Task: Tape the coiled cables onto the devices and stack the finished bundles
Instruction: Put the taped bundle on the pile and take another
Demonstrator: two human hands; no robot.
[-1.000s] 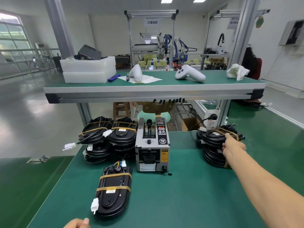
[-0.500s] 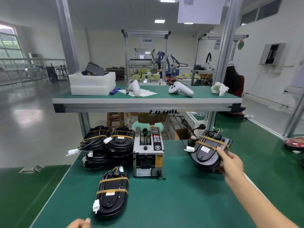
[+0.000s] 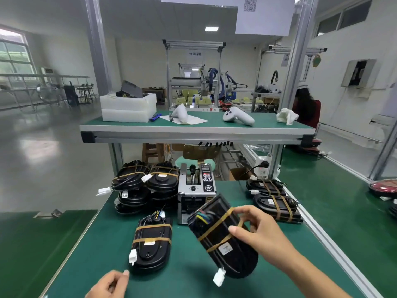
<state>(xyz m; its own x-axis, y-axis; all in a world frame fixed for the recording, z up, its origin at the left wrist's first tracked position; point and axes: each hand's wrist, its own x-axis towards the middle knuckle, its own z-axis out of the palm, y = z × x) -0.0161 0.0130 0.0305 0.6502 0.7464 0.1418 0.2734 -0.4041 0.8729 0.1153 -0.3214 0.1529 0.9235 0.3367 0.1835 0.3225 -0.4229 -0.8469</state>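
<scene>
Right now the right hand (image 3: pixel 261 231) grips a taped bundle (image 3: pixel 223 237), a black device with its coiled cable bound on by two tan tape bands, and carries it above the green surface (image 3: pixel 189 282), clear of everything else. The bundle's long axis runs on a diagonal, from its wired end up near the tape dispenser (image 3: pixel 196 191) down toward the person, where a white connector (image 3: pixel 219 279) dangles at the near end; the thumb and fingers pinch it across the upper right edge. A second finished bundle (image 3: pixel 152 244) lies flat just to the left, its long axis pointing almost straight away from the person, so the held piece is skewed relative to it. The left hand (image 3: pixel 111 283) sits low at the near edge, close to that lying bundle, its fingers loosely curled and holding nothing as far as can be seen. Stacks of done bundles stand at the far left (image 3: pixel 146 186) and far right (image 3: pixel 272 201). In my judgement the left stack lies across the body from the carrying hand, so the left hand is nearer to it, while the right stack is the shorter reach for the bundle in hand.
</scene>
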